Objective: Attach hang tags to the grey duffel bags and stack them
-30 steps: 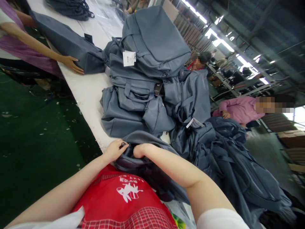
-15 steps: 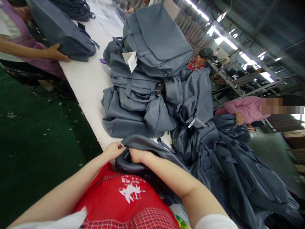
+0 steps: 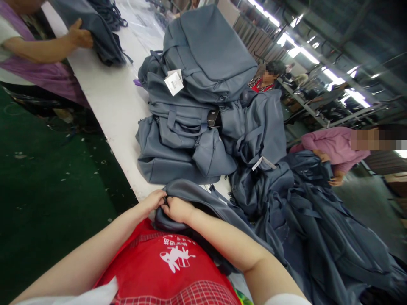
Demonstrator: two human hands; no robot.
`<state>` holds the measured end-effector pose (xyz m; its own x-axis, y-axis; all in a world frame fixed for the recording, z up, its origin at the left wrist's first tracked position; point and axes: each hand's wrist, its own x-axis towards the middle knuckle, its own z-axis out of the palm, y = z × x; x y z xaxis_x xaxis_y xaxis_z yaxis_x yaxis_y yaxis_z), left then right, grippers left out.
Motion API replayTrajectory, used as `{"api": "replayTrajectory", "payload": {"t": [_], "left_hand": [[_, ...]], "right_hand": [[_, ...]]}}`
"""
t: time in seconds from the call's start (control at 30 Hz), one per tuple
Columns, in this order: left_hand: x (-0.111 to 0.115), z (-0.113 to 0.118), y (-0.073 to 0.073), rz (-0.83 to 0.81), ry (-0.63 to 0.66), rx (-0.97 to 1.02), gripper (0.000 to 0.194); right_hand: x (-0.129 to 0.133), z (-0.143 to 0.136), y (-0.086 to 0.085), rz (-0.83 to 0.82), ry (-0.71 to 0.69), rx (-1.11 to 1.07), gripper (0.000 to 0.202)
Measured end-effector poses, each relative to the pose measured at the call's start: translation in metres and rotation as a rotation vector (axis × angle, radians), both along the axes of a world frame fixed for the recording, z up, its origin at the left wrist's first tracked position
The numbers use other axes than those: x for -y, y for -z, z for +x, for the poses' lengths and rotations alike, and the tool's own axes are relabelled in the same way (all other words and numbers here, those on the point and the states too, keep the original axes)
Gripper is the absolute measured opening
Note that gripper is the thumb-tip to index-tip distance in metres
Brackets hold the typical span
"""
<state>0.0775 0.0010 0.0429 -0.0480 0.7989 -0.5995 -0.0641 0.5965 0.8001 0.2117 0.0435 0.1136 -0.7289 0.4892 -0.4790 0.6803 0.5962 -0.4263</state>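
Observation:
A dark blue-grey bag lies at the table's near edge, against the front of my red apron, its opening facing me. My left hand pinches the left end of the opening's edge. Right beside it, my right hand has its fingers closed on the same edge, thumb and fingertips close to the left hand. The small part between the fingertips is hidden. Just beyond the bag stands a stack of similar bags, with a white tag hanging from the upper one.
More bags are heaped along the right. At the upper left, a co-worker's hand rests on another bag on the white table. On the right, a person in a pink top handles a bag. Green floor lies left.
My right hand has come out of the bag's opening to its edge, beside my left hand. The co-worker's bag at upper left has shifted up and away. The hanging tag has turned.

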Motion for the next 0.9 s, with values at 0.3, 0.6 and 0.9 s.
{"api": "replayTrajectory", "payload": {"t": [0.3,0.6,0.9], "left_hand": [[0.008,-0.018,0.012,0.006,-0.071,-0.103,0.022],[0.015,-0.014,0.044,-0.101,-0.202,-0.092,0.026],[0.014,-0.017,0.026,0.085,-0.139,-0.253,0.037]], "right_hand": [[-0.003,-0.004,0.017,-0.071,0.068,0.079,0.038],[-0.005,-0.004,0.017,-0.006,0.032,0.035,0.037],[-0.007,-0.004,0.028,0.047,0.107,-0.081,0.030]]}}
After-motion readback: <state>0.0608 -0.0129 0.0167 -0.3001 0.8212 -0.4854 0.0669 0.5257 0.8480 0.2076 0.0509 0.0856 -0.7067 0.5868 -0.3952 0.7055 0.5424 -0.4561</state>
